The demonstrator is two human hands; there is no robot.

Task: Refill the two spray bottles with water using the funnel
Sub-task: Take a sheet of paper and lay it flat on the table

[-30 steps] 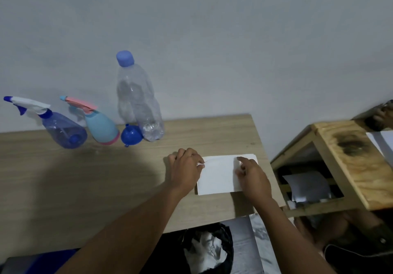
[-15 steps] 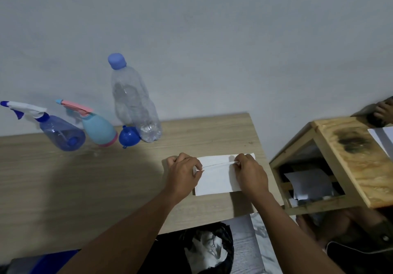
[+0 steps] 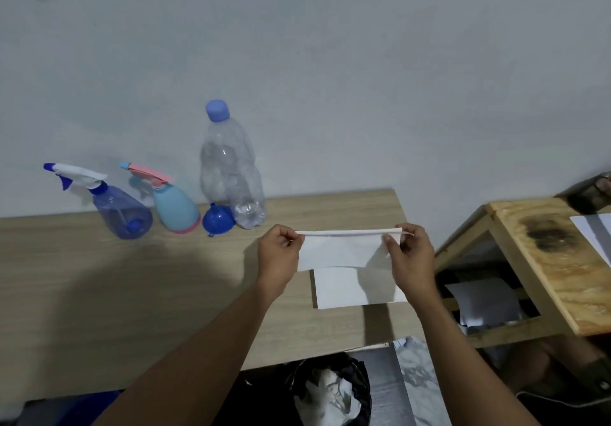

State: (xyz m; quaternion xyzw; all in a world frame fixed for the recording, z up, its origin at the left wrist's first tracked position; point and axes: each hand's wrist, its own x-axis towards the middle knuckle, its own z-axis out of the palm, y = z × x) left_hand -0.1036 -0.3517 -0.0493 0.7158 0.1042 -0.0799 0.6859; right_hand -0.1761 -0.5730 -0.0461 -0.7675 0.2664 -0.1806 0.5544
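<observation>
Purple sprayer, teal sprayer, funnel, water bottle sit together.

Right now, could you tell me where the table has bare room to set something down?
Free: the wide left front of the table, between the sprayers and the left hand; also the back strip right of the bottle. Crowded: around the funnel, and the sheet under the tissue.

place: plain room, home-like | wall: bare, pale paint | table: wood-look top against the wall | right of it: rough wooden stand, scorch mark on top, papers on its shelf | below: bin, black liner, crumpled paper | on table: plastic water bottle
</observation>
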